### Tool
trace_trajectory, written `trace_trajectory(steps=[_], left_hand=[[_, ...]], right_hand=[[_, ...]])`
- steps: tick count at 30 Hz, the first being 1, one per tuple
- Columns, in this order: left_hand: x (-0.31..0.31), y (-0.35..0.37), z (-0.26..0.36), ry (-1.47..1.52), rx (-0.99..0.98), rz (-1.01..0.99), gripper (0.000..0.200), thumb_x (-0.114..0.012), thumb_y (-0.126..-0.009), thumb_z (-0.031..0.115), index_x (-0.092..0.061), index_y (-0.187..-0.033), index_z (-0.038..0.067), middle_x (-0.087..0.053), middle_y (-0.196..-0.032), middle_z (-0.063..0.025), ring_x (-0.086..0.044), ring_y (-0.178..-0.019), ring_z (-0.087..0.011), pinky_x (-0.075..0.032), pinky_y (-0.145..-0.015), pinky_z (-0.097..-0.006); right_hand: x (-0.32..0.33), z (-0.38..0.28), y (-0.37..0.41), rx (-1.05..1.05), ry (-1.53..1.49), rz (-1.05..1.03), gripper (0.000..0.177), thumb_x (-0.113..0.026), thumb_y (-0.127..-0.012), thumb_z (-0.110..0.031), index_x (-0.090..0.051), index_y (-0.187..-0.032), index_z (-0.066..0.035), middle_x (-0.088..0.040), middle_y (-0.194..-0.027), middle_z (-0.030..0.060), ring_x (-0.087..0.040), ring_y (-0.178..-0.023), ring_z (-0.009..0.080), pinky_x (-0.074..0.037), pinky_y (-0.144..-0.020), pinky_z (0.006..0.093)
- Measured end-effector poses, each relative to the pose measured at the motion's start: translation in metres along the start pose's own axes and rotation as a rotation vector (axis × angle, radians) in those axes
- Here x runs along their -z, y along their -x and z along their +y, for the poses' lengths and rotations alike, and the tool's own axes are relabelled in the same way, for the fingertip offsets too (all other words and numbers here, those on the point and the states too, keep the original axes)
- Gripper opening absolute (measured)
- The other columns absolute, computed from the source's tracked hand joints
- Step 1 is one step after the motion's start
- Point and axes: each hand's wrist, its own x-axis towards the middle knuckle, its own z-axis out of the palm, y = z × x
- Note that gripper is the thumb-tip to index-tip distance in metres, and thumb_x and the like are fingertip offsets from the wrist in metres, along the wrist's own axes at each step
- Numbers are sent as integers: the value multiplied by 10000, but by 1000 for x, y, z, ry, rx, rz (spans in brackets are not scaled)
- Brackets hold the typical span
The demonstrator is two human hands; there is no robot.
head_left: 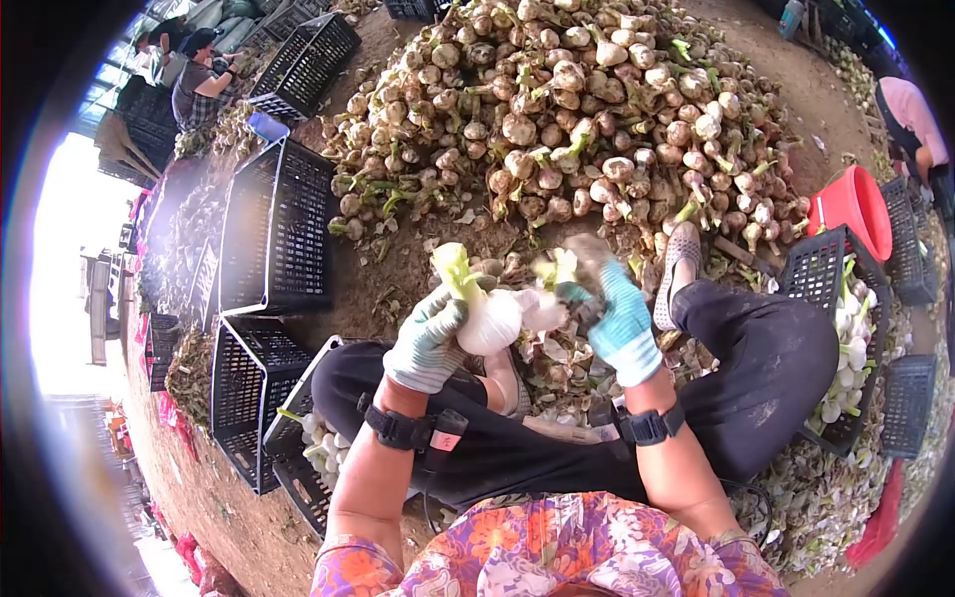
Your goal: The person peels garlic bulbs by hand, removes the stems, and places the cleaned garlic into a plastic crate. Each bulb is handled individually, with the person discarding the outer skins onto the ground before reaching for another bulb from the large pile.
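A white garlic bulb (489, 326) with a short green stem sits in my left hand (433, 338). My left hand is gloved and closed around the bulb's side. From the bulb a pale flap of garlic skin (540, 309) reaches toward my right hand (612, 313), also gloved. The right fingers are curled in at the flap's edge, partly smeared by motion. A brownish blurred piece and a pale green bit show above those fingers; what they belong to is hard to make out. Loose peelings (567, 383) lie on the ground beneath my hands.
A large heap of unpeeled garlic (557, 109) lies ahead. Black crates (284, 224) stand at left; a crate beside my right knee holds white garlic (849, 343). Behind it is a red bucket (854, 211). Other people (202, 85) sit at far left and right (913, 119).
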Motion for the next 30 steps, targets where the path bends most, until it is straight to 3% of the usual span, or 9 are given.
trace_trajectory(steps=[3, 5, 7, 11, 13, 17, 19, 23, 30], left_hand=[[0, -3, -2, -34, 7, -35, 635, -706, -686, 295, -418, -1160, -15, -521, -1093, -153, -526, -1006, -257, -424, -877, -366], [-4, -4, -5, -78, 10, -103, 690, -727, -656, 320, -408, -1163, -23, -514, -1103, -164, -521, -1014, -251, -425, -874, -354], [5, -8, -6, -324, -58, -160, 582, -708, -676, 243, -445, -1118, -30, -518, -1095, -160, -544, -962, -231, -445, -836, -338], [-9, -13, -14, -199, -256, 345, 202, -599, -765, 10, -554, -961, -7, -590, -883, -99, -568, -779, -172, -467, -754, -305], [-3, -12, -13, -243, -263, 392, 186, -601, -792, 80, -562, -950, -11, -587, -877, -107, -571, -780, -182, -480, -742, -308], [-10, -7, 2, 237, -211, 63, 356, -561, -810, 369, -557, -771, 16, -520, -1067, -207, -517, -952, -336, -420, -853, -476], [-14, -4, 18, 312, -169, -31, 406, -563, -794, 417, -553, -766, 12, -522, -1021, -196, -512, -946, -349, -424, -845, -495], [27, -7, 13, 300, -143, 132, 488, -543, -783, 483, -526, -743, -3, -551, -917, -183, -571, -774, -300, -494, -703, -382], [16, -10, -1, 501, -67, 127, 485, -560, -769, 479, -497, -804, -1, -546, -750, -142, -553, -736, -259, -487, -611, -363]], right_hand=[[-34, -15, 19, -527, 37, -75, 277, -581, -811, -137, -529, -1071, -58, -595, -842, 76, -541, -583, 146, -412, -468, 169], [-35, 5, 26, 448, 1322, -232, 99, -579, -771, -42, -598, -849, 16, -583, -661, 34, -508, -583, 73, -419, -528, 195], [-41, 9, 30, 161, 909, -145, 170, -591, -744, -82, -580, -858, 44, -564, -654, 86, -508, -538, 141, -432, -537, 262], [-49, 13, 36, 652, 1235, -157, 110, -607, -762, -100, -567, -794, -2, -525, -601, 33, -485, -562, 71, -421, -524, 236], [-28, 17, 24, 206, 995, 62, 120, -594, -764, -114, -565, -803, -5, -544, -615, 69, -506, -580, 95, -427, -533, 253], [44, 27, -6, 5, 1968, 239, 95, -533, -765, -50, -566, -850, -23, -593, -701, 128, -563, -624, 244, -448, -584, 318], [69, 48, -8, 460, 1875, 110, 212, -535, -763, -63, -550, -974, -45, -600, -803, 139, -562, -674, 257, -448, -609, 315], [-39, 13, 28, 590, 1197, -342, 609, -577, -615, 83, -472, -1185, -104, -444, -1220, 113, -508, -997, 265, -463, -765, 310], [-63, 14, 38, 886, 1268, -521, 294, -576, -646, 54, -599, -922, -45, -566, -757, 85, -550, -632, 204, -449, -534, 280]])
